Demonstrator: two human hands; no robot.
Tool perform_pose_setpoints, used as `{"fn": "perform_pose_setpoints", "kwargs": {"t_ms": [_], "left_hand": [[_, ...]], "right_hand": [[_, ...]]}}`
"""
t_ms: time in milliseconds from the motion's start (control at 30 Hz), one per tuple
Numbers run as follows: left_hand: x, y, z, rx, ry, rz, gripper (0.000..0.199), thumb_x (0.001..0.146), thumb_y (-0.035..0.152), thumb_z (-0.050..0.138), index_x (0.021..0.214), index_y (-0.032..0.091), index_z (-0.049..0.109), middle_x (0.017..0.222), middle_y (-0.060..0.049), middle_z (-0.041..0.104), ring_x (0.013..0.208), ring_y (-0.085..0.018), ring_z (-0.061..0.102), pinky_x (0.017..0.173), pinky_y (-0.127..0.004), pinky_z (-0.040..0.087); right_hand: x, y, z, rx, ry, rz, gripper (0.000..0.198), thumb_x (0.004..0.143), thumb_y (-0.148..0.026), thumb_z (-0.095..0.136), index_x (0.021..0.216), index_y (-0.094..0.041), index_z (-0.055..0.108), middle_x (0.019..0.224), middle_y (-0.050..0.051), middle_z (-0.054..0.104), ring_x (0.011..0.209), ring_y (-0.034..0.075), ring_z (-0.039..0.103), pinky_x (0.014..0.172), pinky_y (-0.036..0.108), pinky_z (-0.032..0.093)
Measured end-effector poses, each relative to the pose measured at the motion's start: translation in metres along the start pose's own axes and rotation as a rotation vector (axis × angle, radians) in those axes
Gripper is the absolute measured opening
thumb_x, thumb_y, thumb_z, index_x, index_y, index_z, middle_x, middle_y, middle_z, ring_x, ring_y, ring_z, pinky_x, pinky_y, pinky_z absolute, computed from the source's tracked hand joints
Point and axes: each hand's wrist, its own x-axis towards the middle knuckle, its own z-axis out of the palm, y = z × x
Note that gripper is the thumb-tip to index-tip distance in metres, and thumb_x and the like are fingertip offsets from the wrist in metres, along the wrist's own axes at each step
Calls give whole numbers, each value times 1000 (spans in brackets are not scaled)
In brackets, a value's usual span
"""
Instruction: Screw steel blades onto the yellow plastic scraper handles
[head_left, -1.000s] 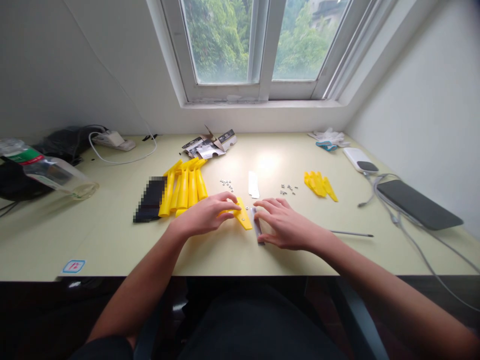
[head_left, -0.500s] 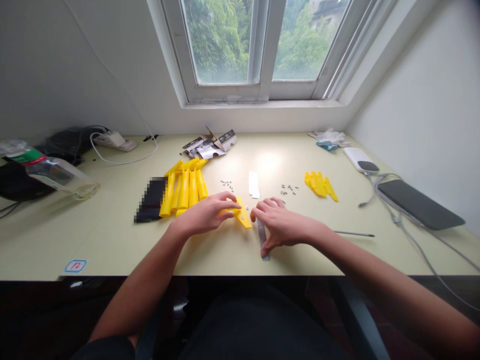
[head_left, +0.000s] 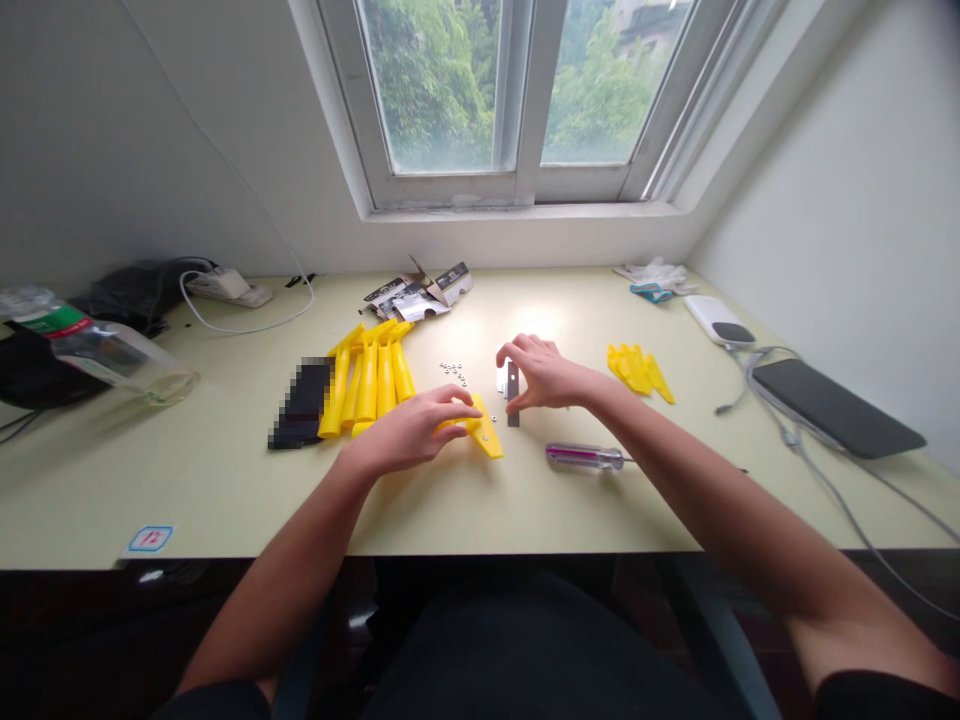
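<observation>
My left hand (head_left: pixel 411 428) pinches a yellow plastic handle (head_left: pixel 487 432), its flat angled end pointing right with a small metal piece set in it. My right hand (head_left: pixel 549 372) grips a thin metal blade (head_left: pixel 514 408) with holes, thumb at the near end and fingers at the far end. That blade is beside and partly in front of some pale metal strips (head_left: pixel 501 378). A single nut (head_left: pixel 494 419) lies by the handle's tip, and several more nuts (head_left: pixel 452 369) are scattered behind my left hand. A screwdriver (head_left: pixel 585 456) with a clear and purple grip lies below my right forearm.
Several yellow handles (head_left: pixel 366 385) lie left, beside a pixelated black item (head_left: pixel 304 400). Flat yellow pieces (head_left: pixel 637 368) lie right, near a phone-like dark slab (head_left: pixel 840 405) and cables. Torn packaging (head_left: pixel 420 295) and gloves (head_left: pixel 656 278) sit at the back; a bottle (head_left: pixel 112 345) lies far left.
My right hand has moved away from me with the metal blade, over to the pale strips, uncovering the screwdriver's grip. My left hand stays in place on the yellow handle.
</observation>
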Motion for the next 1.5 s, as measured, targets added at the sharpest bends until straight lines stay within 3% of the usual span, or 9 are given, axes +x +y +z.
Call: {"fn": "perform_pose_setpoints", "kwargs": {"t_ms": [133, 233, 367, 467, 700, 967, 1233, 1400, 1500], "left_hand": [[1, 2, 1, -3, 44, 4, 26, 97, 23, 54, 120, 25, 66, 122, -7, 60, 104, -18, 63, 92, -35, 53], [1, 2, 3, 6, 127, 39, 25, 98, 23, 52, 118, 24, 66, 122, -8, 60, 102, -17, 63, 89, -34, 54], [3, 1, 7, 40, 224, 65, 24, 98, 20, 52, 117, 24, 65, 122, -9, 59, 99, -17, 64, 86, -36, 56], [3, 0, 8, 67, 240, 71, 23, 97, 19, 53, 117, 23, 65, 122, -10, 58, 101, -18, 64, 86, -36, 56], [4, -2, 9, 147, 248, 54, 23, 96, 16, 53, 114, 20, 66, 123, -11, 58, 97, -19, 65, 85, -38, 57], [3, 6, 8, 244, 291, 46, 22, 96, 17, 53, 114, 21, 65, 120, -12, 59, 92, -19, 64, 80, -37, 57], [7, 8, 11, 217, 469, 157, 22, 95, 15, 56, 114, 20, 64, 118, -11, 61, 87, -15, 62, 76, -32, 58], [8, 5, 11, 198, 465, 161, 22, 94, 15, 57, 114, 20, 65, 116, -10, 62, 86, -15, 62, 75, -33, 58], [7, 4, 10, 180, 469, 141, 21, 94, 16, 58, 113, 20, 65, 116, -9, 61, 90, -15, 63, 76, -33, 57]], "right_hand": [[-4, -5, -4, 126, 67, 78, 36, 78, -43, 67, 104, -22, 54, 119, 11, 54, 119, 31, 48, 101, 49, 37], [-27, -28, -3, 415, 70, 203, 27, 89, -45, 54, 101, -22, 49, 110, 11, 63, 98, 23, 61, 83, 39, 48], [-49, -58, 3, 820, -106, 311, 30, 87, -42, 59, 103, -23, 43, 89, 4, 70, 73, 16, 62, 67, 30, 47], [-48, -64, 12, 939, -94, 272, 33, 83, -38, 64, 104, -23, 43, 81, 0, 68, 70, 14, 58, 63, 27, 43], [-37, -57, 25, 1059, -22, 212, 34, 78, -35, 70, 102, -21, 51, 77, -2, 63, 70, 13, 55, 65, 27, 41], [-35, -61, 21, 1038, 46, 222, 26, 79, -38, 69, 95, -18, 64, 79, 1, 65, 75, 13, 58, 72, 30, 45], [-43, -64, 18, 1439, 28, 355, 48, 87, -39, 62, 130, -23, 48, 96, 6, 68, 77, 18, 69, 63, 28, 51], [-40, -64, 23, 1367, 34, 322, 27, 81, -31, 68, 103, -16, 68, 104, 8, 68, 72, 11, 65, 67, 26, 53], [-40, -55, 22, 1202, 93, 333, 21, 78, -27, 67, 95, -16, 69, 94, 6, 70, 67, 11, 63, 66, 28, 54]]}}
